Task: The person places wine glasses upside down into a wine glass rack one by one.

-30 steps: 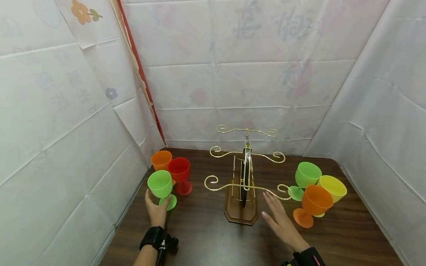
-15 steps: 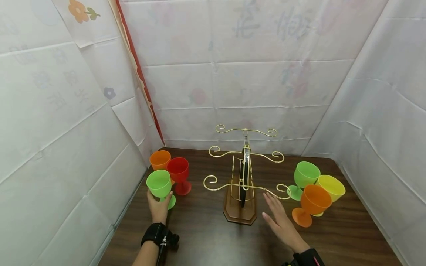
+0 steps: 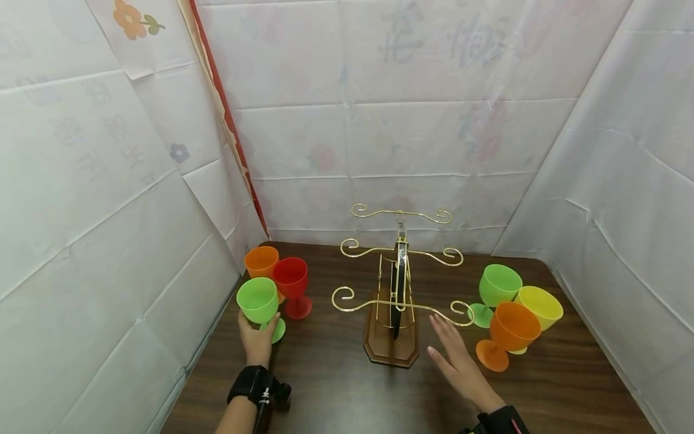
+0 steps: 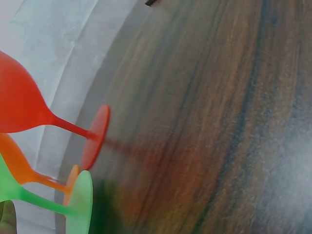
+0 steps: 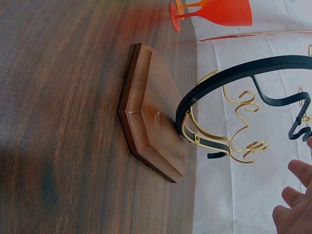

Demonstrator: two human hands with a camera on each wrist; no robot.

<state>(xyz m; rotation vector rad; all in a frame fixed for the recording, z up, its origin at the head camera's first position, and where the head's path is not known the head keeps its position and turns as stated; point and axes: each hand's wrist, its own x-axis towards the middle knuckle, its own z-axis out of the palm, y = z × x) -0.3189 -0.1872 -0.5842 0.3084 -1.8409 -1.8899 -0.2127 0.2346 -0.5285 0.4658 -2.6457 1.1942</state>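
My left hand (image 3: 256, 346) grips a green plastic goblet (image 3: 257, 300) from the near side, fingers and thumb around its lower bowl and stem. In the left wrist view the goblet's round foot (image 4: 81, 204) stands close to the tabletop; I cannot tell whether it touches. Just behind it stand a red goblet (image 3: 291, 278) and an orange goblet (image 3: 261, 261). My right hand (image 3: 459, 369) holds nothing, its fingers extended beside a gold wire goblet rack (image 3: 401, 301). Its fingertips lie close to the rack's lowest scroll arm; contact is unclear. The rack's wooden base (image 5: 156, 117) sits on the table.
At the right stand a second green goblet (image 3: 500, 286), a yellow goblet (image 3: 542, 306) and another orange goblet (image 3: 514, 325), close together. White sheeting (image 3: 303, 138) encloses the dark wood table (image 3: 331, 392) at the back and both sides.
Over the last second my left hand and the green goblet have shifted very slightly left, partly along with a small shift of the view. My right hand stays beside the rack.
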